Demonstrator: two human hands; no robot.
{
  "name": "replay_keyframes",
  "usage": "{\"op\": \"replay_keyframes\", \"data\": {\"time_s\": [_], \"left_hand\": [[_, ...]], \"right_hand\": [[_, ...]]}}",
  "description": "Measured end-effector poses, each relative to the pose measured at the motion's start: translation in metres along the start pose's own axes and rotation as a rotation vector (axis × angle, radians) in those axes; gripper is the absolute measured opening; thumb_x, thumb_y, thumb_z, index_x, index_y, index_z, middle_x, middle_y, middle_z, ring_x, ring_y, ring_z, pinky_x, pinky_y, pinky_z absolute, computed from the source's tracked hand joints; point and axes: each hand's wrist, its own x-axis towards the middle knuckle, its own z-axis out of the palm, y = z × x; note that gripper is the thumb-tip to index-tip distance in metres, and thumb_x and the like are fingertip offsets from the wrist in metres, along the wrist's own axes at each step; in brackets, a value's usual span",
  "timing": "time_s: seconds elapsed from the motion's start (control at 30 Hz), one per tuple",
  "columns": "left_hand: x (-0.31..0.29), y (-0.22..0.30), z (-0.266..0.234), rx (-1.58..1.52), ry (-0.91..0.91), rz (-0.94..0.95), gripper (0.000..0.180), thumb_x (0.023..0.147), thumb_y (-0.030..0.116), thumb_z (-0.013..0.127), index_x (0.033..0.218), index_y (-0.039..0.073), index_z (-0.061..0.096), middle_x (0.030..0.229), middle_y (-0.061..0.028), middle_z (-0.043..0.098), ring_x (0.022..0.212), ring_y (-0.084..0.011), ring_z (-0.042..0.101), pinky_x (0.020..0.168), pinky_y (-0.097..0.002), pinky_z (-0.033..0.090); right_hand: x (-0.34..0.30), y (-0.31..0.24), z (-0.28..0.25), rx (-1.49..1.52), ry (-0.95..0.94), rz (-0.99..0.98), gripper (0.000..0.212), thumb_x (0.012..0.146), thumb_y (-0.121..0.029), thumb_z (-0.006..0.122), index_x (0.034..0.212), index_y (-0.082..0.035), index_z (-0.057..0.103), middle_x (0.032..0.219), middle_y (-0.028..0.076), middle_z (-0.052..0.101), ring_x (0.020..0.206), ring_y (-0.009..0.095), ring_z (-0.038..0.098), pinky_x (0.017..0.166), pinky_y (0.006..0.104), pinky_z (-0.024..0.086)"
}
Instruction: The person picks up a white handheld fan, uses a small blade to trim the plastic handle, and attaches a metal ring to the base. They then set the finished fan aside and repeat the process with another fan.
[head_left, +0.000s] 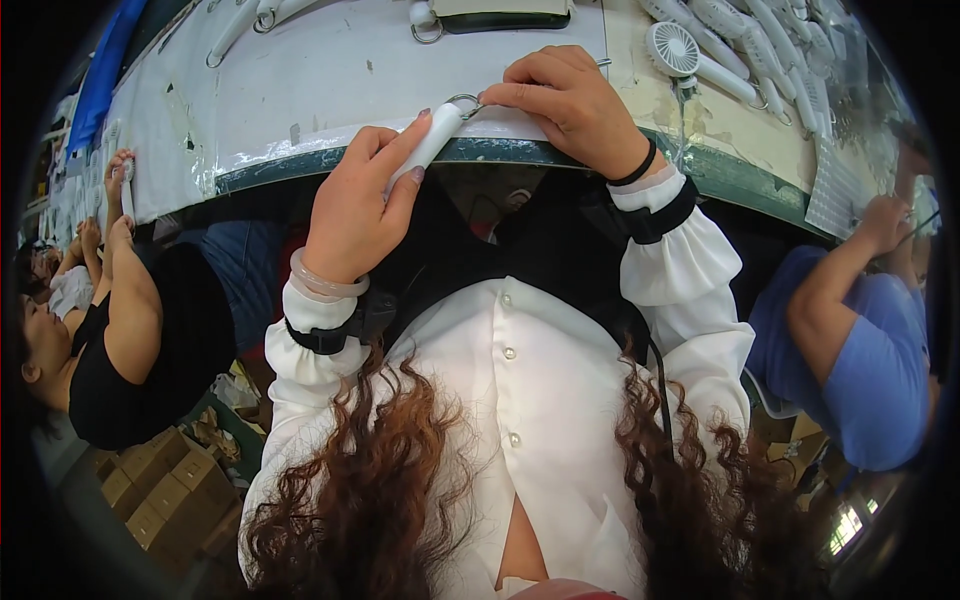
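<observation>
The white handle (436, 137) is tilted over the near edge of the bench (330, 105), clamped in the left hand (365, 205); the right hand (575, 100) has thumb and forefinger together at the metal ring (462, 97) on its upper end. Ring work probably goes best with the handle kept still and only fingertips moving. The handle looks smooth and plain, the ring thin and silvery. White fans (674, 50) lie farther right.
</observation>
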Motion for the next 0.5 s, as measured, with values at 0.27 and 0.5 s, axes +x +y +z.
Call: {"op": "replay_keyframes", "data": {"time_s": [0.27,0.5], "left_hand": [[0.000,0.001,0.003,0.042,0.023,0.021,0.051,0.090,0.007,0.061,0.139,0.018,0.057,0.104,-0.0096,0.057,0.079,-0.0270,0.061,0.069,-0.0340,0.051],[-0.002,0.006,0.005,0.213,0.077,0.067,0.052,0.087,0.005,0.062,0.137,0.018,0.059,0.100,-0.0089,0.059,0.076,-0.0272,0.062,0.066,-0.0353,0.051]], "right_hand": [[0.002,-0.002,0.002,-0.064,0.021,-0.026,0.038,0.077,-0.002,0.069,0.111,-0.019,0.073,0.099,0.001,0.064,0.094,0.022,0.060,0.084,0.0351,0.046],[0.001,-0.014,-0.003,-0.197,-0.022,-0.042,0.038,0.074,-0.003,0.068,0.108,-0.020,0.072,0.097,0.000,0.063,0.091,0.021,0.061,0.082,0.0334,0.047]]}}
